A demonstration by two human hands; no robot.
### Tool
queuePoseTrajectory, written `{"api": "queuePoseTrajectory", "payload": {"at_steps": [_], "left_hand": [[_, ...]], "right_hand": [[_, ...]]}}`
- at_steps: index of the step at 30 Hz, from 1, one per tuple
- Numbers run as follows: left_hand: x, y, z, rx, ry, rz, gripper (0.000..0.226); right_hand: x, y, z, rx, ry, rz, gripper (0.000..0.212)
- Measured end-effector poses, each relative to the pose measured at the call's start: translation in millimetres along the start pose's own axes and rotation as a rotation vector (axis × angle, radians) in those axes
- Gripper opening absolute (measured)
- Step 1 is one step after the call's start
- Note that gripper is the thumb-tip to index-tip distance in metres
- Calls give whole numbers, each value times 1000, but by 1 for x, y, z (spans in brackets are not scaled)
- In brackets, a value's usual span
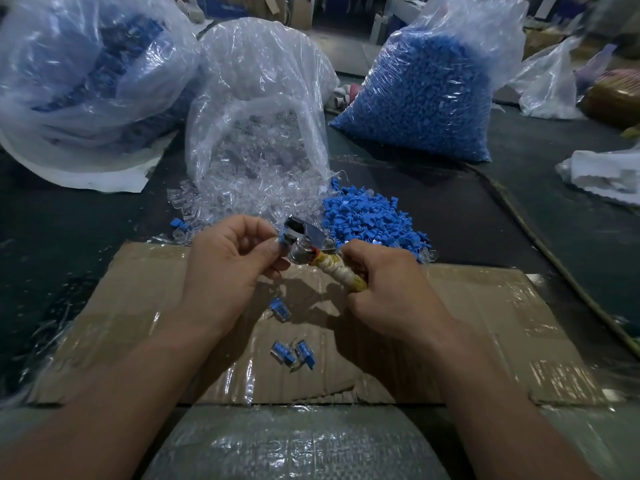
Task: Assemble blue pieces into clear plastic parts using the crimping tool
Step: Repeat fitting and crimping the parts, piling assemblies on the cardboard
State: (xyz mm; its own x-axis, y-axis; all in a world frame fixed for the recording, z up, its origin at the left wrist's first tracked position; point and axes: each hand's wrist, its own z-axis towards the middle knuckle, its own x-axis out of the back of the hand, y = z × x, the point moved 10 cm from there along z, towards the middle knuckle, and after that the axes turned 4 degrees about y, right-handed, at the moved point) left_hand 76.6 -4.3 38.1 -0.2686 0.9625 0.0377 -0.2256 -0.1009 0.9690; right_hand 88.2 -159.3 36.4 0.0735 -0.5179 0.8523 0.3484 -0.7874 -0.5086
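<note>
My right hand (388,289) grips the tape-wrapped handle of the metal crimping tool (308,242), whose jaws point up and left. My left hand (228,268) pinches a blue piece in a clear part (281,241) right at the tool's jaws. A loose heap of blue pieces (370,216) lies just behind the tool. Clear plastic parts (256,168) spill from an open bag behind my left hand. Three assembled blue-and-clear parts (280,308) (281,353) (304,353) lie on the cardboard (485,323) below my hands.
A full bag of blue pieces (429,95) stands at the back right, and a large bag with blue contents (90,64) at the back left. White plastic bags (609,174) lie at the right. A woven sack (298,445) sits at the near edge.
</note>
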Motion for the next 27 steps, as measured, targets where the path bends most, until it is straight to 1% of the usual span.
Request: {"api": "queuePoseTrajectory", "payload": {"at_steps": [3,8,12,16,18,21,23,25,27], "left_hand": [[0,1,0,-10,-5,15,21],[2,-2,1,-5,3,15,22],[0,-3,0,16,-4,25,20],[15,-4,3,58,90,31,12],[24,-4,7,104,93,29,10],[16,-10,7,232,-59,23,7],[12,-15,7,290,-132,20,6],[8,-20,5,335,-208,15,14],[4,-22,3,356,-327,62,16]], "right_hand": [[0,-1,0,10,8,-21,21],[-1,-1,1,22,27,-44,19],[0,2,3,27,41,-12,29],[8,14,3,-10,39,20,21],[10,24,2,-50,1,19,23],[5,33,-1,-107,-113,24,33],[1,33,-4,-115,-173,0,37],[-2,32,-5,-99,-199,-63,37],[-3,31,-4,-89,-202,-98,35]]}}
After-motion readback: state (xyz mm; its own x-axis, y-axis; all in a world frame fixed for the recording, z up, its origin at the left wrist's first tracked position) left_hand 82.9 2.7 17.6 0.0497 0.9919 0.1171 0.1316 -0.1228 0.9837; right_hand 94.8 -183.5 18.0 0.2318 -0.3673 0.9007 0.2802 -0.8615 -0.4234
